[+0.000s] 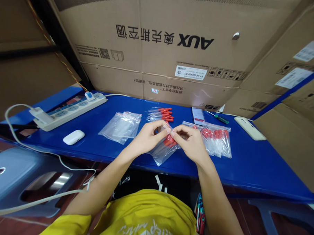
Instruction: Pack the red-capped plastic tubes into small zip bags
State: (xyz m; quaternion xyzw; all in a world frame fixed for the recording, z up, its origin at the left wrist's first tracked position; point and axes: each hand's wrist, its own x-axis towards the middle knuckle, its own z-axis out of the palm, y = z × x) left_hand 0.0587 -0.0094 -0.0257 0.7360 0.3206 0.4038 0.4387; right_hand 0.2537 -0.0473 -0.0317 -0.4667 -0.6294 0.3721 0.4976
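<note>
Reaching forward from a yellow shirt (147, 217), both bare forearms angle inward and meet over the front edge of the blue counter (248, 166). The left hand (148, 136) and the right hand (189, 141) face each other with wrists bent inward, fingers curled, thumbs and fingertips pinching the top edge of a small clear bag (164, 149) between them. The bag hangs from that pinch and slants down toward the counter's front edge, with red-tipped pieces visible inside it. Just to the right of the right hand lies a filled bag (218, 141) of the same red-tipped pieces. Behind the hands rests a loose bundle of red-capped tubes (161, 114). To the left lies a stack of empty clear bags (121, 126), then a white earbud case (73, 137) and a power strip (71, 110). A green screwdriver (220, 118) lies farther back on the right.
</note>
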